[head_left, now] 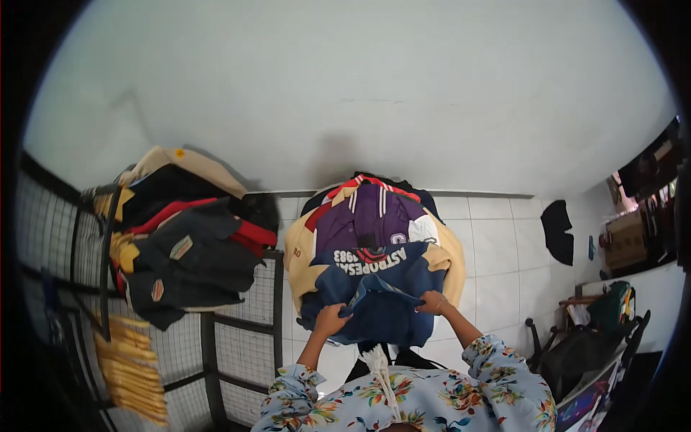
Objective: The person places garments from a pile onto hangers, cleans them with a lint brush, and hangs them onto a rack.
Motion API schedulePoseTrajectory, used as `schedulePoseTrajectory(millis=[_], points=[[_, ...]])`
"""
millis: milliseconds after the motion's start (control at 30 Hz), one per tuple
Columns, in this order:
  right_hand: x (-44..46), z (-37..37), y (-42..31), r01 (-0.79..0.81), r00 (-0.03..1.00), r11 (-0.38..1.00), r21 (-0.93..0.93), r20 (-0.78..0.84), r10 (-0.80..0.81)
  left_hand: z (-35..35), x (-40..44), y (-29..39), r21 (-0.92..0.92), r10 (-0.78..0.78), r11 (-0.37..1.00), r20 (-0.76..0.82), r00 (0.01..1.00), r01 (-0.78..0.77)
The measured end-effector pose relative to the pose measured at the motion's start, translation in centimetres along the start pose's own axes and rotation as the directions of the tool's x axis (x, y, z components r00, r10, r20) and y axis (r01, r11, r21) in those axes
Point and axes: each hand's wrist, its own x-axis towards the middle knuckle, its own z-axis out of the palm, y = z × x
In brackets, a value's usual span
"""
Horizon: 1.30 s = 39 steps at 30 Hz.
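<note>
A navy blue jacket (403,317) with tan patches and white lettering lies spread on top of a pile of clothes in front of me. My left hand (332,318) is closed on its near edge at the left. Farther right, my right hand (432,302) grips the same jacket, and the cloth sags between the two. Just beyond the lettering lies a purple varsity jacket (338,225) with white stripes. Cream sleeves (448,248) show at both sides of the pile, with red and black cloth at its far end. Whatever supports the pile is hidden.
At left, dark work shirts (205,248) and other garments hang over a black mesh rack (209,353). Wooden hangers (129,367) hang below them. A black cloth (557,232) lies on the tiled floor (497,255) at right, near a dark chair (576,360). A wall stands ahead.
</note>
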Motion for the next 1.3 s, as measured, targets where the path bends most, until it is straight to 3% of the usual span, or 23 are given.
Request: schedulePoseTrajectory(millis=[133,267,433,567,633,867,933,1033,1100,1200,1300], points=[[-4.1,-0.4,-0.7,0.036,0.999,0.999,-0.022,0.007,-0.036,1.7,-6.1,3.9,-0.113,-0.128,0.987,-0.152,0.980,0.112],[-8.4,-1.6,-0.2,0.040,0.999,0.999,-0.027,0.030,-0.039,5.2,-11.8,5.7,-0.246,-0.136,0.969,-0.400,0.906,0.036],[-11.7,-2.7,1.8,0.140,0.988,0.989,0.049,-0.079,-0.136,7.1,-18.5,6.3,-0.438,-0.296,0.898,-0.518,0.803,0.048],[-13.2,-2.8,0.8,0.200,0.967,0.967,0.158,-0.191,-0.169,4.3,-25.3,8.2,-0.597,-0.428,0.798,-0.463,0.776,0.084],[-13.9,-3.8,-1.2,0.231,0.942,0.953,0.195,-0.289,-0.170,3.2,-28.3,9.1,-0.677,-0.481,0.736,-0.539,0.692,-0.016],[-16.0,-2.4,-12.0,0.384,0.922,0.865,0.323,-0.093,-0.375,2.1,-39.7,11.3,-0.775,-0.657,0.581,-0.627,0.418,-0.250],[-16.4,-0.9,-15.3,0.427,0.895,0.831,0.357,-0.033,-0.445,2.5,-43.8,11.6,-0.790,-0.690,0.532,-0.613,0.384,-0.305],[-18.6,1.6,-21.2,0.598,0.793,0.743,0.300,-0.086,-0.604,5.0,-51.0,11.0,-0.810,-0.760,0.506,-0.582,0.289,-0.297],[-19.1,4.2,-23.9,0.630,0.749,0.698,0.340,-0.032,-0.662,6.5,-56.2,11.0,-0.817,-0.793,0.499,-0.565,0.226,-0.290],[-20.8,8.7,-28.6,0.666,0.669,0.622,0.412,0.039,-0.742,8.5,-63.9,12.6,-0.780,-0.827,0.462,-0.551,0.113,-0.423],[-24.2,12.0,-33.0,0.594,0.680,0.682,0.426,0.187,-0.709,11.0,-71.5,12.9,-0.722,-0.839,0.459,-0.544,0.016,-0.517]])
